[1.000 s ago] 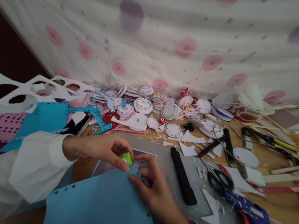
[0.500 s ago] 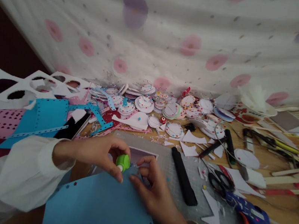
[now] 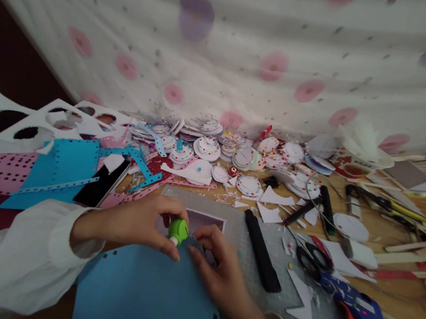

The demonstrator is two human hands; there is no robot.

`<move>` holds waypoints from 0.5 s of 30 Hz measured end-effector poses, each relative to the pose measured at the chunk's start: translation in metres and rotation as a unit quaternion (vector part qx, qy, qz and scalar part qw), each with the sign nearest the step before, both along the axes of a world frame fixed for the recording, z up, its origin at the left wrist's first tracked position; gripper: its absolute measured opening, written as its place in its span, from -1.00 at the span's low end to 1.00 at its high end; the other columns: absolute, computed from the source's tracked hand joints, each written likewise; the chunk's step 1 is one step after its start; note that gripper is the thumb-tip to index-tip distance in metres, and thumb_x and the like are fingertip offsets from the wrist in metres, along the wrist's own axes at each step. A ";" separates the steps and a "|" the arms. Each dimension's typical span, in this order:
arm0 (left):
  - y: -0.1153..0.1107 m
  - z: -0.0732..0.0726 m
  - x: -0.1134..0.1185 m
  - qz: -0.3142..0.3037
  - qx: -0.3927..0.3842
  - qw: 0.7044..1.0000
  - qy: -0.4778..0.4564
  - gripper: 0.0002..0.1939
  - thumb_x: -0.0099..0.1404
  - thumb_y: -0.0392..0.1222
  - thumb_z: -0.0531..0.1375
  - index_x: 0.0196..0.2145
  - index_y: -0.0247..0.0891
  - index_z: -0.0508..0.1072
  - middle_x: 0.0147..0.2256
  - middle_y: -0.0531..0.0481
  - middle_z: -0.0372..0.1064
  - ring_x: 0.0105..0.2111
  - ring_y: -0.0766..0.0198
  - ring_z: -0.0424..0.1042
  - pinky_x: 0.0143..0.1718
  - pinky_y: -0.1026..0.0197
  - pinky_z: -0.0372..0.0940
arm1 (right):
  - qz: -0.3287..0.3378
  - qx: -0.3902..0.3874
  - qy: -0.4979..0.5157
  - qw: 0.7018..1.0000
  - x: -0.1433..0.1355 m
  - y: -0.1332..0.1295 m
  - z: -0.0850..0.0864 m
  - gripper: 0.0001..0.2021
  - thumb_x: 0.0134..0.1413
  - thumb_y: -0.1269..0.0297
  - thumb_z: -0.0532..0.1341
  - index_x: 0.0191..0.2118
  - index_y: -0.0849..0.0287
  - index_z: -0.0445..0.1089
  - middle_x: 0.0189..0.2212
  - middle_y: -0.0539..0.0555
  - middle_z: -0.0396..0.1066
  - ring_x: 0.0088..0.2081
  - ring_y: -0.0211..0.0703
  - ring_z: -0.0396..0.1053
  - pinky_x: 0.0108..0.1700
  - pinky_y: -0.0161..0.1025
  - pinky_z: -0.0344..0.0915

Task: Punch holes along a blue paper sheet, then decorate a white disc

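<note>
My left hand is closed around a small green craft punch, thumb below and fingers above, at the far edge of a blue paper sheet. Small flower-shaped holes run along the sheet's left and right edges. My right hand pinches that far edge just right of the punch. Its fingertips hide part of the paper there. The sheet lies toward me, over a grey cutting mat.
Black scissors and a blue glue gun lie to the right, near a black bar-shaped object. Stacked decorated paper discs line the back. Punched blue paper and white cut-outs are on the left.
The punch and my left hand have shifted slightly right, closer to my right hand. The blue sheet's left edge has moved right and turned a little.
</note>
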State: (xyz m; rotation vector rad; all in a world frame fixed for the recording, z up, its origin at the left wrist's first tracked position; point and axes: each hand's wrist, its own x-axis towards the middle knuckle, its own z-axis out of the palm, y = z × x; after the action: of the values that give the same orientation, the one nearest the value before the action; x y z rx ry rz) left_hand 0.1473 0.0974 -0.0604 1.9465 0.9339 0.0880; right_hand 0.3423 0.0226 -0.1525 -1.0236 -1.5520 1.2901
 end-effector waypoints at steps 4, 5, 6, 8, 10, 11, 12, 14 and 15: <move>-0.001 0.003 0.000 0.009 0.027 1.000 0.011 -0.59 -0.02 0.04 0.44 -0.31 -0.24 0.47 -0.34 0.09 0.40 -0.28 0.26 0.35 -0.20 0.28 0.21 | -0.012 -0.023 0.034 0.999 0.000 0.000 -0.001 -0.83 0.26 0.12 0.11 -0.22 0.10 0.25 -0.44 -0.04 0.34 -0.41 -0.27 0.28 -0.38 -0.33 0.20; -0.001 0.004 0.000 0.008 0.031 0.999 0.010 -0.59 -0.02 0.03 0.44 -0.31 -0.24 0.47 -0.34 0.08 0.40 -0.27 0.26 0.35 -0.20 0.28 0.21 | -0.017 -0.028 0.043 0.999 0.000 0.000 -0.001 -0.81 0.26 0.09 0.10 -0.24 0.10 0.25 -0.46 -0.05 0.32 -0.43 -0.28 0.26 -0.41 -0.34 0.18; -0.002 0.005 0.000 0.006 0.031 0.999 0.008 -0.60 -0.02 0.03 0.44 -0.30 -0.23 0.46 -0.33 0.08 0.40 -0.27 0.26 0.35 -0.19 0.28 0.21 | -0.020 -0.031 0.050 0.998 0.000 0.000 -0.001 -0.79 0.26 0.08 0.10 -0.26 0.11 0.24 -0.47 -0.05 0.30 -0.44 -0.29 0.25 -0.43 -0.35 0.17; -0.002 0.005 0.001 0.001 0.022 1.000 0.002 -0.60 0.00 0.04 0.43 -0.31 -0.23 0.46 -0.35 0.08 0.40 -0.29 0.27 0.35 -0.21 0.28 0.22 | -0.024 -0.028 0.055 0.998 -0.001 0.000 -0.001 -0.78 0.25 0.07 0.11 -0.29 0.11 0.24 -0.48 -0.05 0.29 -0.45 -0.29 0.24 -0.45 -0.36 0.15; -0.003 0.002 0.002 0.000 0.006 1.000 0.002 -0.59 0.00 0.07 0.42 -0.30 -0.23 0.46 -0.35 0.08 0.40 -0.30 0.27 0.36 -0.21 0.28 0.23 | -0.023 -0.018 0.050 0.998 -0.001 0.001 0.000 -0.79 0.25 0.09 0.12 -0.30 0.12 0.24 -0.49 -0.06 0.28 -0.46 -0.30 0.23 -0.46 -0.36 0.14; -0.004 -0.001 0.002 0.002 -0.006 1.000 0.005 -0.57 -0.01 0.09 0.42 -0.30 -0.24 0.47 -0.35 0.07 0.41 -0.29 0.26 0.37 -0.22 0.27 0.24 | -0.024 -0.013 0.045 0.999 -0.002 0.001 0.001 -0.80 0.25 0.10 0.12 -0.31 0.12 0.24 -0.51 -0.07 0.27 -0.47 -0.31 0.22 -0.46 -0.36 0.13; -0.005 -0.004 0.003 0.007 -0.020 1.000 0.008 -0.56 -0.02 0.11 0.42 -0.30 -0.24 0.47 -0.34 0.07 0.41 -0.29 0.26 0.38 -0.23 0.27 0.24 | -0.024 -0.009 0.041 0.999 -0.002 0.001 0.000 -0.80 0.25 0.11 0.12 -0.31 0.12 0.24 -0.52 -0.07 0.26 -0.48 -0.31 0.22 -0.46 -0.35 0.13; -0.006 -0.010 0.004 0.021 -0.060 0.998 0.004 -0.53 -0.05 0.11 0.43 -0.29 -0.24 0.45 -0.35 0.08 0.39 -0.31 0.27 0.37 -0.28 0.28 0.24 | -0.029 -0.003 0.035 0.999 -0.003 0.001 0.000 -0.81 0.25 0.13 0.13 -0.32 0.11 0.24 -0.51 -0.07 0.27 -0.47 -0.31 0.22 -0.44 -0.35 0.13; -0.006 -0.013 0.004 0.032 -0.085 0.996 -0.006 -0.53 -0.06 0.09 0.44 -0.29 -0.24 0.44 -0.37 0.09 0.38 -0.33 0.28 0.36 -0.31 0.29 0.22 | -0.032 -0.002 0.037 0.999 -0.003 0.001 0.000 -0.82 0.25 0.13 0.12 -0.31 0.11 0.23 -0.50 -0.07 0.27 -0.47 -0.30 0.22 -0.44 -0.35 0.14</move>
State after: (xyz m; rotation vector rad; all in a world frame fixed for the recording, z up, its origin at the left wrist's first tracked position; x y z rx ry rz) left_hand 0.1513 0.0914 -0.0730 1.7597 0.9640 0.0547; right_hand 0.3388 0.0240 -0.1528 -1.0093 -1.4512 1.2742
